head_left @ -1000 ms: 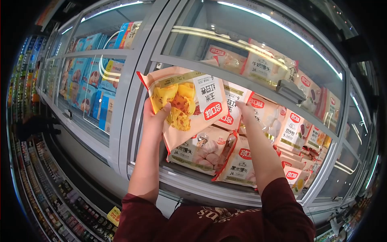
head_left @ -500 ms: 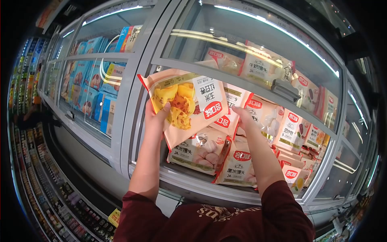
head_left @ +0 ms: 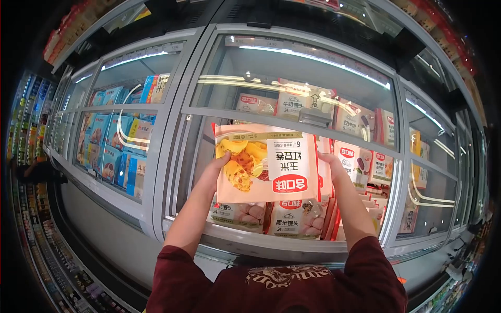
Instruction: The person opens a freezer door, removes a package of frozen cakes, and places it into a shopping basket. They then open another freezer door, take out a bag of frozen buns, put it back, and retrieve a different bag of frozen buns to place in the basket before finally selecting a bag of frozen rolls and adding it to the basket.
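Tilted earlier, the front bag (head_left: 266,169) is now held nearly level before the cabinet (head_left: 250,240), its face squared to view, pinched by the left hand (head_left: 213,171) at its edge, while the rear bag (head_left: 324,180) is clasped by the right hand's (head_left: 332,163) closed fingers

Front pkg (head_left: 266,167) now approx. level, prev. tilted
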{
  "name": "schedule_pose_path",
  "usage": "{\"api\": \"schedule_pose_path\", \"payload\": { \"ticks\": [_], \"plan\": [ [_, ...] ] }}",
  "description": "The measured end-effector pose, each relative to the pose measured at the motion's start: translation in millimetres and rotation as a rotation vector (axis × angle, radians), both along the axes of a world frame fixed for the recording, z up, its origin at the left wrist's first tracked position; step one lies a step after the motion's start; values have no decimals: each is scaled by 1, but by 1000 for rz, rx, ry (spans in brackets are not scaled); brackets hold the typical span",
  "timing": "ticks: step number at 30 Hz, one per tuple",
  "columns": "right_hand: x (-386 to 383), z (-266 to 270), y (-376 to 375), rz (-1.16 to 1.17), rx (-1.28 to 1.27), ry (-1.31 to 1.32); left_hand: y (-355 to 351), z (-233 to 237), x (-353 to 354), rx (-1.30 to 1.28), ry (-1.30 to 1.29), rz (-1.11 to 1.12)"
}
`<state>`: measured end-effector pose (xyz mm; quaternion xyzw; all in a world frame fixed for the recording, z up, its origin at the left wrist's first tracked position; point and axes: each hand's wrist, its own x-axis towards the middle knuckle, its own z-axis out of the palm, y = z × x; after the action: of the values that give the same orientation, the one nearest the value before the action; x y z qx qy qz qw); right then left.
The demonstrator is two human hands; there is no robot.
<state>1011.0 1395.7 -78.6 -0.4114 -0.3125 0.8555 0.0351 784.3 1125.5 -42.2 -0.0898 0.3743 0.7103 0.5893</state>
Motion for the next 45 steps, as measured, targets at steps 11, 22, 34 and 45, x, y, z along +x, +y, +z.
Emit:
{"api": "schedule_pose_path", "payload": {
  "ticks": [11, 22, 34, 45],
  "plan": [
    [52, 16, -58, -22, -104, 49, -3, -25, 27, -18, -82, -291],
    [42, 147, -85, -168, 248, 467, -32, 153, 59, 193, 370, -31],
    [116, 216, -69, -106, 729, 492, 5, 214, 137, 248, 668, 8],
    [219, 198, -99, -277, 682, 193, 6, 169, 185, 259, 365, -282]
  ]
}}
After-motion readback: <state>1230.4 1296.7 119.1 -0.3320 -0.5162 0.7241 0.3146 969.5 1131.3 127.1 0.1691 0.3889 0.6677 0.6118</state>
